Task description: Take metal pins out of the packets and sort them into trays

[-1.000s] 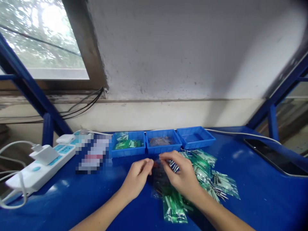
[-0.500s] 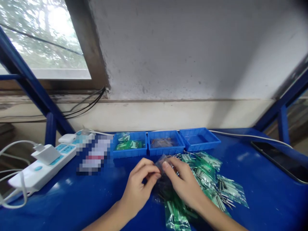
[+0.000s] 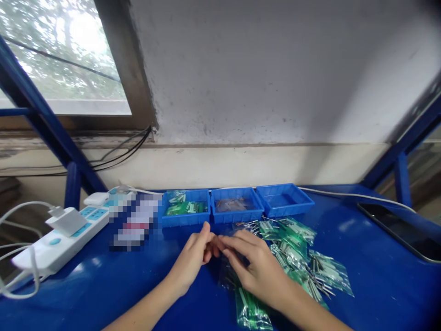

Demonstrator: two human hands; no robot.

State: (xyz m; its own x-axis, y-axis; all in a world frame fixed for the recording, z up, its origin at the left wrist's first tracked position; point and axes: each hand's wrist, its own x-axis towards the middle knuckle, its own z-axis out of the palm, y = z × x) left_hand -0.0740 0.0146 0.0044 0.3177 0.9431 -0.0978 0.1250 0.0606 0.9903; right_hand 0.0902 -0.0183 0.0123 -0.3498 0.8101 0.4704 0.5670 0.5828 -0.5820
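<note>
Left hand (image 3: 191,259) and right hand (image 3: 260,262) meet just in front of middle bin (image 3: 237,216), tips touching or nearly so. Left: thumb lifted and apart, other fingers curled in. Right: index and thumb reach toward left fingers, tips close together; can't tell if anything thin is pinched in either hand.

Change vs half a second ago: then the clear bag (image 3: 227,276) was bunched up between both hands' fingertips, left thumb folded down against the fingers. Now left thumb points up, and the bag shows lower, in front of middle bin, partly behind right hand; can't tell if it's touching. Rods (image 3: 253,226) by middle bin's front right corner are less covered by right hand now.

Same as before: green packets (image 3: 292,257) heaped in front and right of middle bin, one packet (image 3: 253,312) nearest the wearer; left bin (image 3: 186,220) with green packets inside, right bin (image 3: 289,211), both beside middle bin. Phone (image 3: 401,232) well right of it, power strip (image 3: 37,259) well left.
</note>
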